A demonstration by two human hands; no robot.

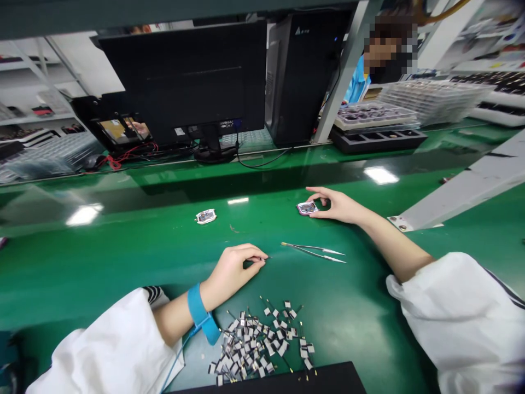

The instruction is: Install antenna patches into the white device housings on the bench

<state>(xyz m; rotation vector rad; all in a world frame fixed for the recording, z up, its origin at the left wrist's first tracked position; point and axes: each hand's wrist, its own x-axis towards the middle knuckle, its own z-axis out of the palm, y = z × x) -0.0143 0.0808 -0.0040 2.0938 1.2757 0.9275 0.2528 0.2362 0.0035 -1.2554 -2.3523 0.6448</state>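
Observation:
My right hand [334, 206] grips a small watch-like housing [307, 208] by its right side, thumb at the near edge; it has a pinkish rim and electronics showing inside. Thumb and fingers of my left hand [240, 268] are pinched together around a tiny dark thing, mostly hidden, just above the green mat. A blue strap [199, 309] circles the left wrist. Between the hands lies a pair of metal tweezers [314, 251], tips to the right. A second, whitish housing [205, 216] rests farther left. Close to me is a loose pile of small grey parts with thin leads [250, 342].
A black monitor [184, 82] and a computer tower [305, 76] stand behind the bench. Stacked trays [377, 115] sit at the back right, near another person. A white slanted metal brace [463, 183] meets the bench at right. A black flat object [320, 379] lies at the front.

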